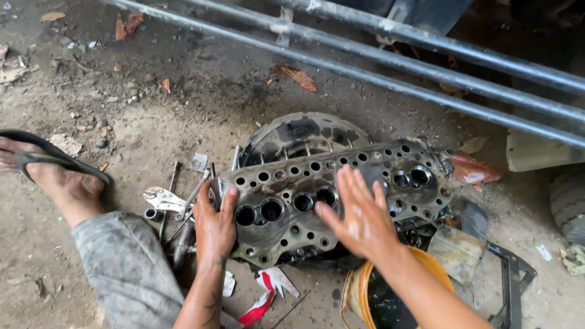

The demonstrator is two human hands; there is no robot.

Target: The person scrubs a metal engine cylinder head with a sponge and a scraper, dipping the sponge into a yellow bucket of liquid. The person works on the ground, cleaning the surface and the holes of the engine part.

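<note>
A greasy metal engine cylinder head (341, 183) with several round ports and bolt holes lies on the dirt floor, resting on a round clutch-like disc (304, 137). My left hand (213, 225) grips its left end, thumb on the top face. My right hand (359, 216) lies flat and open on the middle of the top face, fingers spread, wet with oil.
Wrenches and pliers (167, 201) lie left of the head. A yellow bucket (390, 298) stands under my right forearm. Steel bars (390, 61) run across the back. My foot in a sandal (42, 164) is at the left; a tyre (570, 201) at the right edge.
</note>
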